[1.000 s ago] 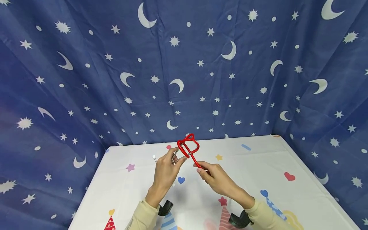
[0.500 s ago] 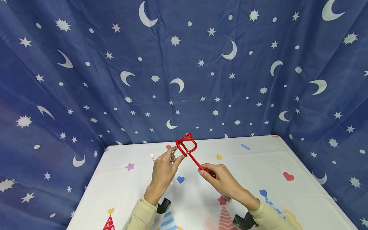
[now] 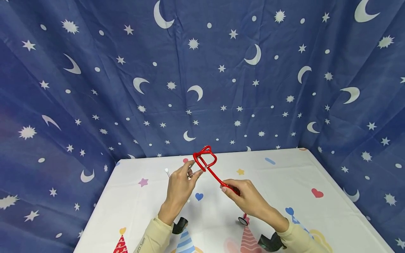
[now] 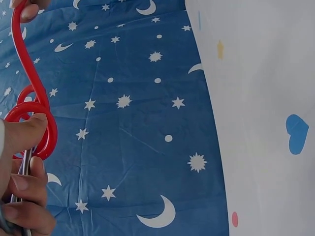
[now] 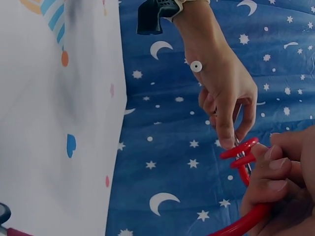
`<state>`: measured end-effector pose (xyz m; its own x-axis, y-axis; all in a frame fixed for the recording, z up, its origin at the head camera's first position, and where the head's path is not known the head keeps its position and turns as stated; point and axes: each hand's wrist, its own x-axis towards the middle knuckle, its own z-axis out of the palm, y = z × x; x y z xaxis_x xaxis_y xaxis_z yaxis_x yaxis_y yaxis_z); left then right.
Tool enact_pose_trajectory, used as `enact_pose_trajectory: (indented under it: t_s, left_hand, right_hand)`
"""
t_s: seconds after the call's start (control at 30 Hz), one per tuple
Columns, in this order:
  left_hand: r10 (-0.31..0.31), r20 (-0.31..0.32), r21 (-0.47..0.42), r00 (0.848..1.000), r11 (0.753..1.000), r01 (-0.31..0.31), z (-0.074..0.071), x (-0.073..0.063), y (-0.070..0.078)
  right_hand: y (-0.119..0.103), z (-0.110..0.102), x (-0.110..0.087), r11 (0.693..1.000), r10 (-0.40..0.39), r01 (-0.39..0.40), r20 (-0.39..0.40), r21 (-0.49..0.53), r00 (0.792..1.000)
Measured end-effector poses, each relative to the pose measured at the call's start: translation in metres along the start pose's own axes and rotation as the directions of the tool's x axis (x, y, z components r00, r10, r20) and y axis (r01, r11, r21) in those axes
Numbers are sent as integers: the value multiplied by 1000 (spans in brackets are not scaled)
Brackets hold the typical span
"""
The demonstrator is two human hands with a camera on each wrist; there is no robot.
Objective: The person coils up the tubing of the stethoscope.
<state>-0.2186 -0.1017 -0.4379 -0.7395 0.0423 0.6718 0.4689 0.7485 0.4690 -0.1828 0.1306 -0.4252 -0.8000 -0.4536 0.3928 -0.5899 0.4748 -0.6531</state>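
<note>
A stethoscope is held up over the table between both hands. Its red tubing (image 3: 211, 171) is looped around the metal ear tubes (image 3: 196, 173). My left hand (image 3: 178, 189) pinches these ear tubes just below the loops, and one white ear tip (image 3: 167, 170) pokes out behind it. In the left wrist view the thumb (image 4: 37, 125) lies against the red coil (image 4: 49, 140). My right hand (image 3: 245, 196) grips the tubing's lower run, which stretches straight from the loops. Beneath that hand dangles the round chest piece (image 3: 243, 221).
A white table cover (image 3: 152, 211) printed with party hats, hearts and stars lies under the hands. Behind and at both sides hangs a blue curtain (image 3: 177, 70) with moons and stars. Black camera mounts (image 3: 180, 225) are strapped at the wrists.
My right hand has shifted right and slightly down, away from the loops, leaving a longer stretch of tubing exposed. The chest piece has come into view below it. The left hand has barely moved.
</note>
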Motion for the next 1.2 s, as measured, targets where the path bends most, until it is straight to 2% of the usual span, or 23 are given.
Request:
enact_pose_trajectory:
  t_s: [0.2, 0.33, 0.47, 0.7, 0.9, 1.07, 1.2]
  left_hand:
    - [10, -19, 5, 1000, 1000, -10, -1, 1, -1]
    - [20, -43, 28, 999, 999, -18, -2, 3, -4]
    - [35, -41, 34, 999, 999, -34, -3, 4, -6]
    - [37, -39, 51, 999, 998, -35, -2, 2, -5]
    - [59, -2, 63, 998, 996, -59, 0, -1, -4]
    - [94, 41, 76, 995, 992, -97, 2, -3, -2]
    - [112, 83, 69, 990, 991, -118, 3, -4, 0]
  right_hand:
    - [1, -1, -2, 1000, -5, 5, 0, -13, 1000]
    - [3, -1, -4, 998, -44, 43, -28, -41, 999]
    - [4, -3, -6, 995, -85, 82, -61, -60, 994]
    - [6, -6, -9, 990, -134, 131, -38, -58, 990]
    - [6, -14, -5, 958, -268, 256, -87, -129, 960]
    - [3, -23, 2, 918, -361, 337, -87, -210, 929]
    - [3, -32, 8, 888, -406, 370, -85, -273, 910]
